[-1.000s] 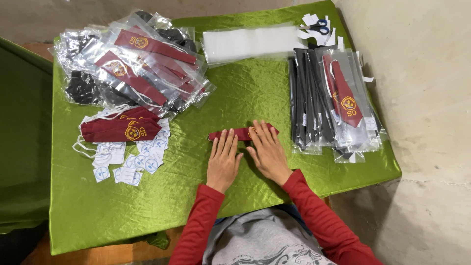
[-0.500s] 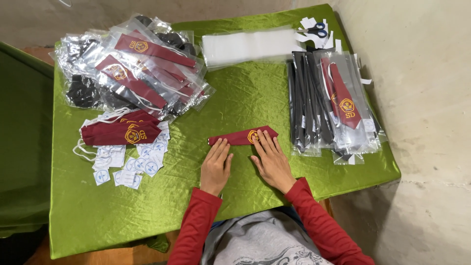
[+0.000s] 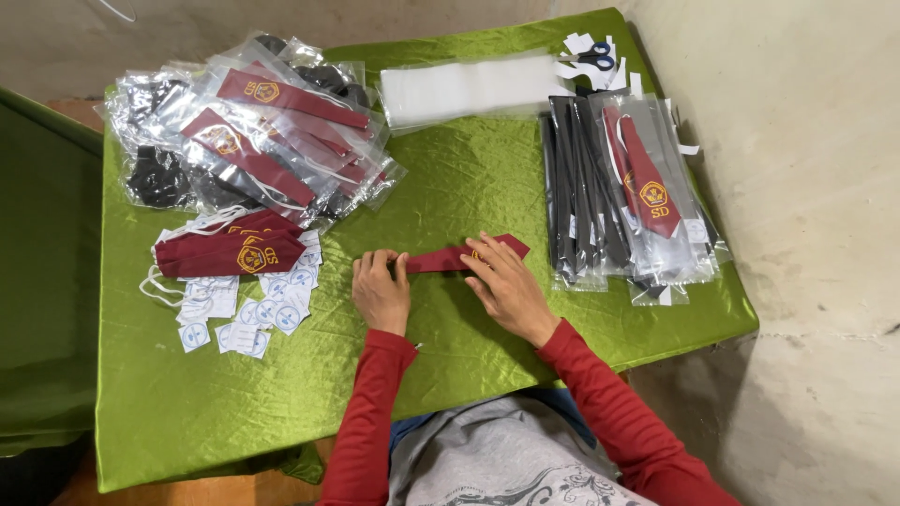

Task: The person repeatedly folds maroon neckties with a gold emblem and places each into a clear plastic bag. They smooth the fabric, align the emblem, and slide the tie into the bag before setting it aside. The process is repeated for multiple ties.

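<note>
Green satin cloth over the counter (image 3: 234,412), concrete wall on the right, gap to the floor on the near right.

- Maroon tie (image 3: 466,256) flat at mid-counter, pointed end to the right, crest partly covered.
- Left hand (image 3: 381,292) pressing on the narrow left end, fingers (image 3: 379,262) flat and close together, gripping nothing.
- Right hand (image 3: 506,286) laid over the wide end, fingers spread narrow, palm down, also just pinning, not grasping.

Risks, as judged from here:
- Slippery cloth: push with either palm likely to drag satin and tie together, skewing any fold line.
- Uneven pressure left vs right could twist the tie, crest ending off-centre.
- Cannot tell if an elastic loop sits under the left hand; if so, could snag or get folded inside.
- Bagged ties on black sleeves (image 3: 637,187) just right of the right hand: elbow sweep could knock the stack toward the near right edge, and it already overhangs a bit.
- Loose paper labels (image 3: 248,314) near left, light, easily scattered by a sleeve.
- Unbagged maroon ties (image 3: 230,251) and bagged heap (image 3: 253,131) far left, well apart, low risk.
- Scissors (image 3: 591,58) at far right corner, close to the edge.
</note>
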